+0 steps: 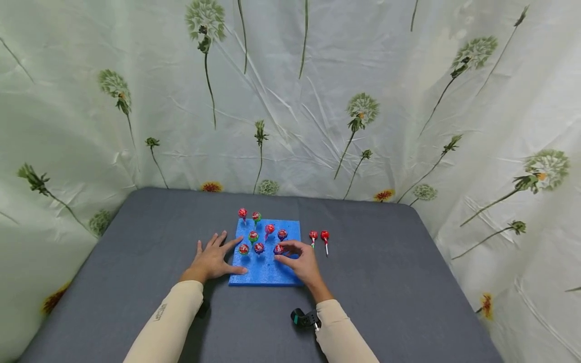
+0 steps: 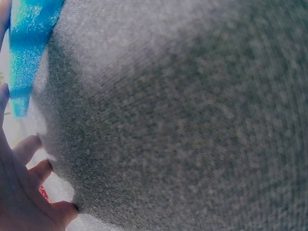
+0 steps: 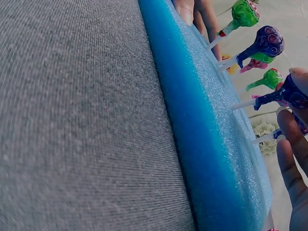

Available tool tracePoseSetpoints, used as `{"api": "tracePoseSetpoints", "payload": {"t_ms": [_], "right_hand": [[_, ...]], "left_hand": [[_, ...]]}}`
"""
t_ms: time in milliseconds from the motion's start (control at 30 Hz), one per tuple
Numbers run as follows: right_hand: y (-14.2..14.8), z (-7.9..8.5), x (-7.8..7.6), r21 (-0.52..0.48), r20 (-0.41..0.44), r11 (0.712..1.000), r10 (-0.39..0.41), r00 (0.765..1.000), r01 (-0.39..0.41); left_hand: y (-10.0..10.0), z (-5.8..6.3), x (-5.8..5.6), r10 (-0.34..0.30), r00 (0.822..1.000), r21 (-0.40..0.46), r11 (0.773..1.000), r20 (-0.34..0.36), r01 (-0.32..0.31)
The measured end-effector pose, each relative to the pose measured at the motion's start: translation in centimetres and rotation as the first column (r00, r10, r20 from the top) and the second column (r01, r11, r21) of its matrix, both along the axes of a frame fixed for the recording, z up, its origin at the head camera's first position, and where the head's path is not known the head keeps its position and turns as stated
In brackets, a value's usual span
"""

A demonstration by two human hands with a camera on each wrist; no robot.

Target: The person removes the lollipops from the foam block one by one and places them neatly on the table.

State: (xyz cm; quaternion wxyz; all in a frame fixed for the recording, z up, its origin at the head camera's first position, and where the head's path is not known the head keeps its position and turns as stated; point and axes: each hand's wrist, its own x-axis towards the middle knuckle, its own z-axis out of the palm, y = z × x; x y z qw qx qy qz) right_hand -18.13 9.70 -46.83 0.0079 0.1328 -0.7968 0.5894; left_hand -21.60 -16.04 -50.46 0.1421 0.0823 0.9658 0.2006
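My right hand [image 1: 303,262] pinches a dark purple-wrapped lollipop [image 3: 267,99] by its round head, between thumb and fingers. The white stick of that lollipop meets the top of a blue foam board [image 1: 268,275]. Spread wide, my left hand [image 1: 211,259] rests at the board's left edge, thumb and forefinger touching it. Several other lollipops stand in the board, among them a green one [image 3: 246,13] and a purple one [image 3: 269,41] in the right wrist view. In the left wrist view, the left hand's fingers and a corner of the board show at the left side.
Two red-topped lollipops [image 1: 325,236] lie on the grey table [image 1: 372,282], to the right of the board. A white curtain [image 1: 290,101] with dandelion prints hangs behind and beside the table. A black wrist device [image 1: 303,318] sits under my right wrist.
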Motion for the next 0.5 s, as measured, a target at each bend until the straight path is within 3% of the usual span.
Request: {"api": "tracePoseSetpoints", "payload": {"t_ms": [500], "right_hand": [[0.17,0.27,0.15,-0.003,-0.008,0.999,-0.036,0.999,0.036]], "left_hand": [[0.17,-0.08,-0.04,0.007,1.000,-0.004,1.000,0.002,-0.007]]}}
